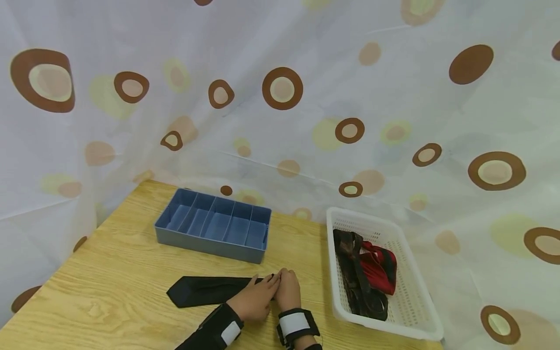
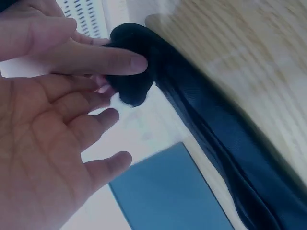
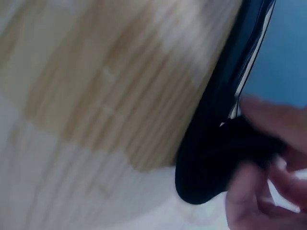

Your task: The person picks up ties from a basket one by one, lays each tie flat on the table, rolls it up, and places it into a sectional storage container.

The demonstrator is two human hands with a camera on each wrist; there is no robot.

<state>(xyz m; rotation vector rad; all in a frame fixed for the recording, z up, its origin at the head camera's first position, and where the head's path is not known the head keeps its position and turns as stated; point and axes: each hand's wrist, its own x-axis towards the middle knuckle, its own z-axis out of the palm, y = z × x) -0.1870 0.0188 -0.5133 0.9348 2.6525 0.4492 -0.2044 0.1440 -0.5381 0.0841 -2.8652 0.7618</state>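
Left hand (image 1: 255,299) nearest us: outer fingers spread, grip unclear. Right hand (image 1: 288,290) pinches the bunched end of a long, black fabric necktie (image 1: 214,290), stretching toward nine o'clock. We judge: rolling step; next turn needs tension.

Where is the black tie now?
Lower left of center in the head view, the tie lies in front of the blue tray, its right end by the left hand and right hand.

The near tie (image 1: 210,291) is smooth cloth with a faint sheen; the tabletop (image 1: 118,272) shows smooth, lightly glossy wood grain; the far-left box (image 1: 210,248) looks like satiny plastic, the right basket (image 1: 417,291) like perforated plastic; the red item (image 1: 379,270) inside is matt cloth, the far sheet (image 1: 245,39) thin, creased and plastic-looking
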